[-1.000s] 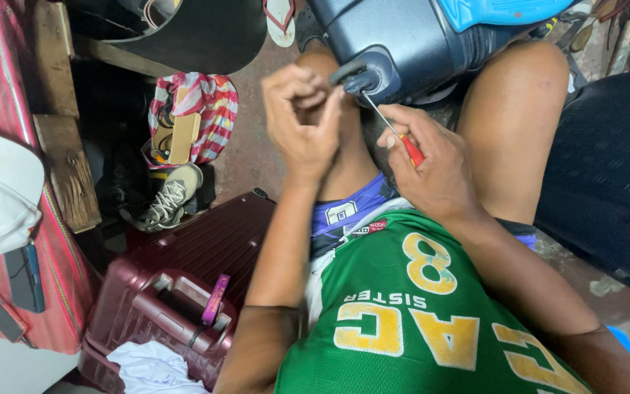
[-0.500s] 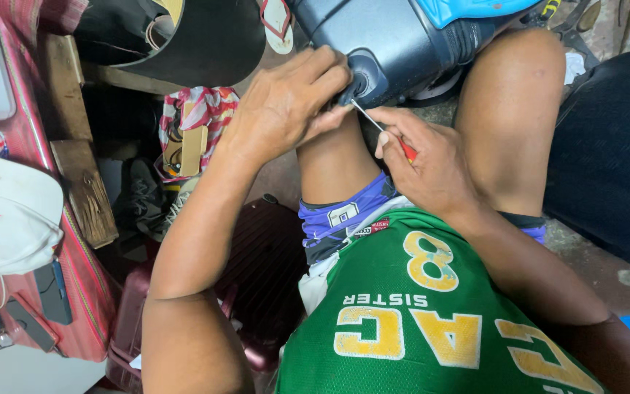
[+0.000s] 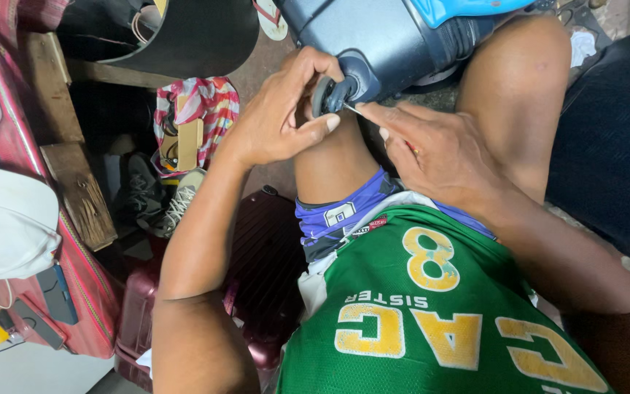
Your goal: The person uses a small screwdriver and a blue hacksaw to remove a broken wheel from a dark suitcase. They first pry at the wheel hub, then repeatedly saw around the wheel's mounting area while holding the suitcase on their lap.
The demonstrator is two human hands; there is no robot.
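Fingers of the left hand [image 3: 282, 120] pinch the small dark wheel [image 3: 324, 93] at the corner of a blue-grey suitcase [image 3: 373, 36], which rests across the person's bare knees. Just beside it, the right hand [image 3: 439, 149] is clenched around a red-handled screwdriver [image 3: 355, 109], mostly hidden in the fist, its thin metal tip touching the wheel housing. Both hands crowd the wheel, with the left knee directly beneath and little room between. Near the left leg lies a maroon suitcase [image 3: 271, 248]; grey sneakers [image 3: 162, 201], a striped cloth [image 3: 202, 98] and wooden planks [image 3: 74, 190] clutter the floor further left.
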